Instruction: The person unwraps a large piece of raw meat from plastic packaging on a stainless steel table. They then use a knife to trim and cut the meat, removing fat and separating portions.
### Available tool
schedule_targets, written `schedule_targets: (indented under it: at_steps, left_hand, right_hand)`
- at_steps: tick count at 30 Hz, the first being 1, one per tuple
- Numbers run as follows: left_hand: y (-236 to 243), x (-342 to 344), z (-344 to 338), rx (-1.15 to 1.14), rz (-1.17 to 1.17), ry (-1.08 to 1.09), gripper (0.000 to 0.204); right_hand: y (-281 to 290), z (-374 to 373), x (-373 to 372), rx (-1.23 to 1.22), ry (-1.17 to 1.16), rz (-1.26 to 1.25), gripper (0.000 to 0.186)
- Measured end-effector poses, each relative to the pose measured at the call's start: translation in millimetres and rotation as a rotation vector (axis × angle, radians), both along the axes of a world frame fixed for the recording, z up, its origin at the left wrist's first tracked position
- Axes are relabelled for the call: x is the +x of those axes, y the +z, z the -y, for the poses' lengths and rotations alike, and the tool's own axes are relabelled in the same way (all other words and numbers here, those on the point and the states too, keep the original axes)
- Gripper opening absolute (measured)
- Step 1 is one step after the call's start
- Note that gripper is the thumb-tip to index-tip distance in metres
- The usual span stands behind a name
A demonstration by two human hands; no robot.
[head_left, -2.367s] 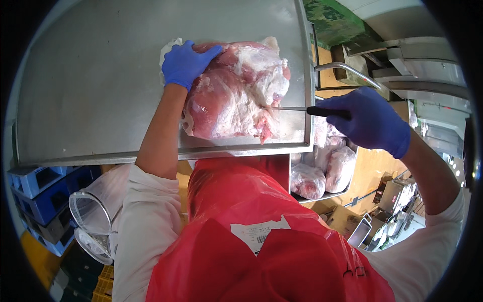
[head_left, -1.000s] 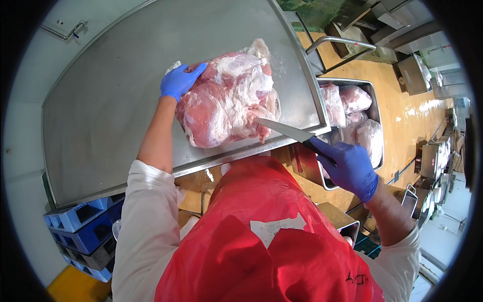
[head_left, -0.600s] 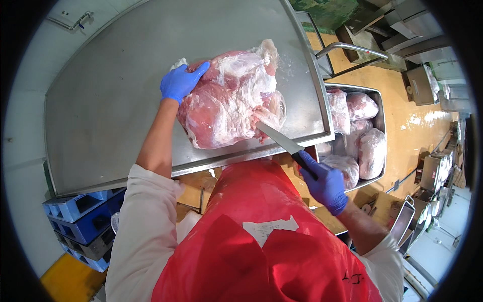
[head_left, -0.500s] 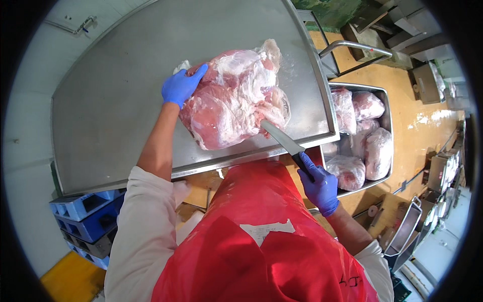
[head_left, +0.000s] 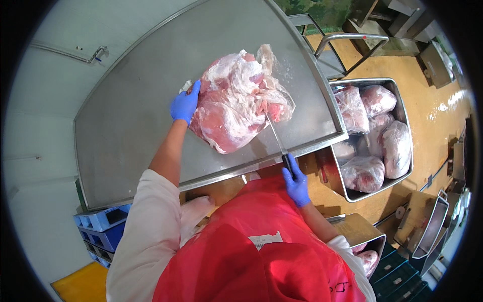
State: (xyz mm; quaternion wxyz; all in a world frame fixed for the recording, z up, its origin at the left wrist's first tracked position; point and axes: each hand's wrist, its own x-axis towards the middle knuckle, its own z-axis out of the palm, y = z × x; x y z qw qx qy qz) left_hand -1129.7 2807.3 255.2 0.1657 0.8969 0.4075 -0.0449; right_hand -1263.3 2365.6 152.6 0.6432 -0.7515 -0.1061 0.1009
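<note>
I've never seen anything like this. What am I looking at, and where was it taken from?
There's no robot here: these are a person's own hands in blue gloves. The view comes from a wide fisheye camera on their head, looking down, so straight edges bend.

On the metal table lies a large piece of raw meat. The left hand rests against its left side; the right hand holds a knife, its tip at the meat. Beyond the table's right edge, a metal tub holds wrapped meat pieces.
</note>
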Motion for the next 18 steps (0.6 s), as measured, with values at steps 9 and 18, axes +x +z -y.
schedule_targets:
  at_steps: [9,18]
  left_hand:
    - [-22,20,-22,0.133,0.284,-0.244,0.093]
    - [13,66,6,-0.125,0.052,-0.303,0.092]
  right_hand:
    - [175,67,82,-0.867,0.237,0.326,0.049]
    - [287,-24,173,-1.239,0.7,0.307,0.039]
